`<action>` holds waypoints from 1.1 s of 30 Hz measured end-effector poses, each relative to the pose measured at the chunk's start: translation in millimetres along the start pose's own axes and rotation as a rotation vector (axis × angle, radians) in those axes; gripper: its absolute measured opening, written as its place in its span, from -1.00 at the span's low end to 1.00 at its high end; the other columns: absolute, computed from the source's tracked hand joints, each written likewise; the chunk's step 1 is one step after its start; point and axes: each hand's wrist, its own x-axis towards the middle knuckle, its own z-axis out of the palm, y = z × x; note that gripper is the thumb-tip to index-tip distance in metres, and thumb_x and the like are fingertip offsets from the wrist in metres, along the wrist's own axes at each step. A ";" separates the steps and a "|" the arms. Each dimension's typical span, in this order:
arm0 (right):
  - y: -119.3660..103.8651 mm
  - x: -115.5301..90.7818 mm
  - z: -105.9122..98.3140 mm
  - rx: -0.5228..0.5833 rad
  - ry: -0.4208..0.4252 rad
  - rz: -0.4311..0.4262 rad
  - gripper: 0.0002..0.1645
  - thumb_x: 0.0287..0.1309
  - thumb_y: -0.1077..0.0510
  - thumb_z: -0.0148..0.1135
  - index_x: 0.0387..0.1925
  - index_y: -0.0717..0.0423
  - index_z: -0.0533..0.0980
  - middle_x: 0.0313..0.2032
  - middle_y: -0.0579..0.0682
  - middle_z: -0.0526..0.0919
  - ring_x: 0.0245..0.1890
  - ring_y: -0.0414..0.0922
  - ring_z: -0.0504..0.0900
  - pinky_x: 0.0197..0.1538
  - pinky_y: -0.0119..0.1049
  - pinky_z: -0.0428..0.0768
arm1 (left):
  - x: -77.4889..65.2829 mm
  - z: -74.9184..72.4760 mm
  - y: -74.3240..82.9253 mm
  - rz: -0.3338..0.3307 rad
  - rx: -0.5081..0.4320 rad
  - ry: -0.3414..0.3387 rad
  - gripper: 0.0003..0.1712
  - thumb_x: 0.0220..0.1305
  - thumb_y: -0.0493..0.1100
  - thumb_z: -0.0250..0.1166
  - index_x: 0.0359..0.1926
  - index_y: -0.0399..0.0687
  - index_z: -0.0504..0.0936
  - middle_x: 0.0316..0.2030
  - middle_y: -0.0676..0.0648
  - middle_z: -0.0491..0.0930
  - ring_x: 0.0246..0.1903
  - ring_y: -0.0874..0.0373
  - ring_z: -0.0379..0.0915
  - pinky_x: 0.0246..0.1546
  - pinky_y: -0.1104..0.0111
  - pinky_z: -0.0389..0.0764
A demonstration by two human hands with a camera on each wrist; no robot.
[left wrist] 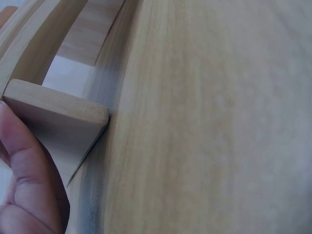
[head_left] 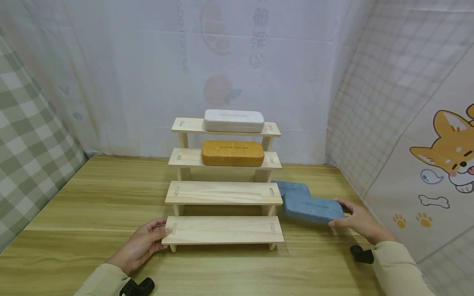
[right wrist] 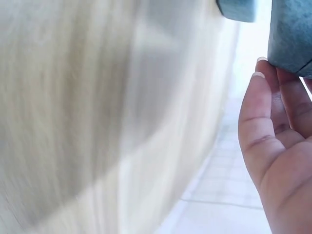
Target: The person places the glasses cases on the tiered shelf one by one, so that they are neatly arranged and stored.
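A pale wooden tiered stand (head_left: 224, 230) rises in steps at the middle of the table. My left hand (head_left: 146, 244) pinches the left end of its lowest step, thumb at the board's edge; the left wrist view shows the thumb beside the step's leg (left wrist: 58, 109). With my right hand (head_left: 357, 222) I hold a blue glasses case (head_left: 314, 209) by its right end, and its left end reaches the stand's right side. In the right wrist view the fingertips meet the end of this case (right wrist: 292, 41). A second blue glasses case (head_left: 294, 188) lies behind it, partly hidden.
On the top step sits a white glasses case (head_left: 234, 122), and on the step below a mustard-brown one (head_left: 232, 154). The two lower steps carry nothing. A white curtain (head_left: 140, 90) hangs behind the wooden table (head_left: 74, 222); a printed panel (head_left: 400, 172) stands right.
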 end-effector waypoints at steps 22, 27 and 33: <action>-22.9 -13.3 -26.9 -0.007 0.099 -0.053 0.06 0.12 0.03 0.38 0.46 0.28 0.00 0.23 0.42 0.30 0.09 0.11 0.44 -0.07 -0.05 0.51 | -0.5 -1.9 0.6 0.020 0.004 -0.034 -0.20 0.40 -0.21 0.13 0.39 -0.53 -0.11 -0.13 0.05 0.51 -0.24 0.25 0.50 -0.25 0.38 0.54; -27.8 -14.3 -29.6 0.011 0.103 -0.056 0.02 0.13 0.04 0.37 0.46 0.24 0.04 0.22 0.35 0.33 -0.10 -0.43 0.39 -0.18 -0.35 0.50 | -0.1 -2.2 0.4 0.027 -0.004 -0.040 -0.22 0.40 -0.21 0.13 0.39 -0.53 -0.09 -0.14 0.07 0.52 -0.26 0.26 0.50 -0.27 0.39 0.54; -37.1 -15.4 -30.0 0.037 0.099 -0.076 0.02 0.14 0.06 0.37 0.46 0.23 0.02 0.25 0.34 0.30 -0.12 -0.50 0.36 -0.20 -0.40 0.51 | -0.2 -1.9 0.5 0.025 -0.008 -0.043 -0.21 0.40 -0.21 0.14 0.39 -0.53 -0.09 -0.14 0.06 0.52 -0.26 0.26 0.50 -0.27 0.39 0.54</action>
